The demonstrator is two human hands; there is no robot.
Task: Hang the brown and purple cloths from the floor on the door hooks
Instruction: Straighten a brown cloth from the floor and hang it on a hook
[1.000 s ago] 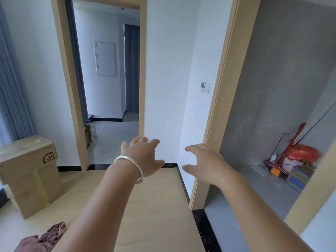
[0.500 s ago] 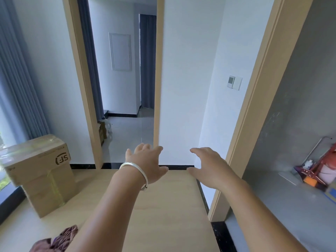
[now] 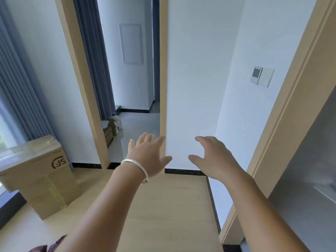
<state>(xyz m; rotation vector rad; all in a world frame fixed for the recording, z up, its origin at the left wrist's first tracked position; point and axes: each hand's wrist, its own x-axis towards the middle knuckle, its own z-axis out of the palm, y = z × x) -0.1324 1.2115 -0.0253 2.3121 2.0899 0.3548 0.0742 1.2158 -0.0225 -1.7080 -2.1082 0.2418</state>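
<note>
Above the wooden floor, my left hand and right hand spread, holding nothing, cloth below left hand.

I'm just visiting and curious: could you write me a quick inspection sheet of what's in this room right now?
Surface: light wooden floor.
Job's things: brownish-purple cloth at the bottom edge, on the floor; door hooks not in view.
Clutter: taped cardboard box at left.
Hands: left hand, with a bracelet, and right hand both open, holding nothing.
Cables: nothing seen.
Surroundings: open doorway, grey curtain, wall switch.
</note>
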